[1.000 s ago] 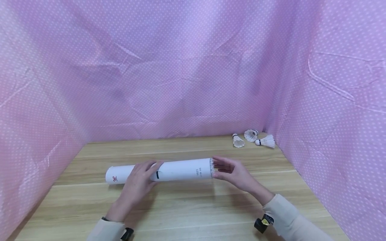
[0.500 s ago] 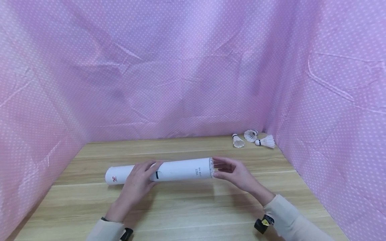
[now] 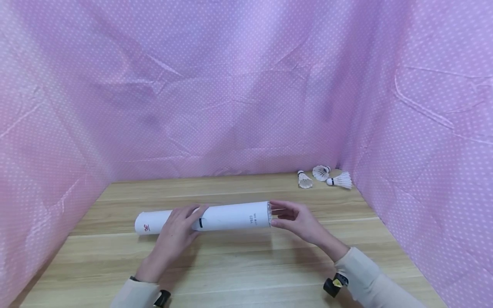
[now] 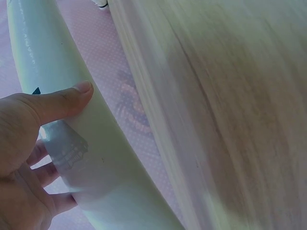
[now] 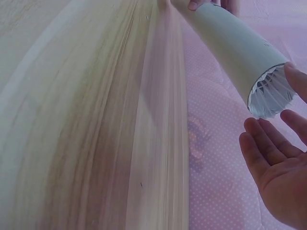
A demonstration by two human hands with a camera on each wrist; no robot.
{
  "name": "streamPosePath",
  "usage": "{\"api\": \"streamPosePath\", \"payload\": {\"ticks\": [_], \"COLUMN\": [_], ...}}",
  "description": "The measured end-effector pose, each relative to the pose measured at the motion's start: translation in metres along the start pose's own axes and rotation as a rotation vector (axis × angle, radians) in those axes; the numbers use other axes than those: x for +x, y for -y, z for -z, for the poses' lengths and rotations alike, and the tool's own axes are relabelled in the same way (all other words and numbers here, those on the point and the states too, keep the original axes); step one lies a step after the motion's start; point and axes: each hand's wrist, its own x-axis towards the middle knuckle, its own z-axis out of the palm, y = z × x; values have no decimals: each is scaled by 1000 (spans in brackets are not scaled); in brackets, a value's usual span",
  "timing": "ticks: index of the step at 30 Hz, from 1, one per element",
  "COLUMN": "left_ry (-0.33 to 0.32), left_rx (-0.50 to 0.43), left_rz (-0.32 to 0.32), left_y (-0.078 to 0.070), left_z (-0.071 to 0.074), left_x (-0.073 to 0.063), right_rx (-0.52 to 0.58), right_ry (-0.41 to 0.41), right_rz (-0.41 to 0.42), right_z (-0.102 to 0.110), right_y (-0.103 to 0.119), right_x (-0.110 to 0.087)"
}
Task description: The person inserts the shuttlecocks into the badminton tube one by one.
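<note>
A white shuttlecock tube runs nearly level across the middle of the head view, its right end slightly higher. My left hand grips it left of its middle, the thumb along the near side and the fingers round the far side, as the left wrist view confirms. Feathers of a shuttlecock fill the tube's open right end. Around that end my right hand is spread, thumb and fingers apart. Its fingertips are at the rim; whether they touch it I cannot tell. The shuttlecock's cork is hidden inside.
Three loose shuttlecocks lie at the back right corner of the wooden table: one on the left, one behind and one on the right. Pink dotted cloth walls the table at the back and both sides.
Almost nothing differs. The left hand keeps its grip on the tube, and the right hand stays at the feathered end, its fingertips slightly nearer the rim than half a second ago.
</note>
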Motion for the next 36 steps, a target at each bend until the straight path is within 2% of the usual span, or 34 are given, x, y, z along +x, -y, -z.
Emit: {"api": "streamPosePath", "payload": {"ticks": [5, 16, 24, 36], "left_ry": [5, -6, -9, -24], "left_rx": [3, 10, 3, -4], "left_rz": [3, -21, -17, -8], "left_y": [0, 3, 2, 2], "left_z": [0, -2, 0, 2], "left_x": [0, 0, 0, -1], "right_rx": [-9, -46, 48, 64], "right_ry": [6, -13, -7, -25], "right_rz": [21, -12, 13, -11], "right_z": [1, -2, -8, -11], "right_y": [-1, -4, -7, -5], "right_x": [1, 1, 4, 5]}}
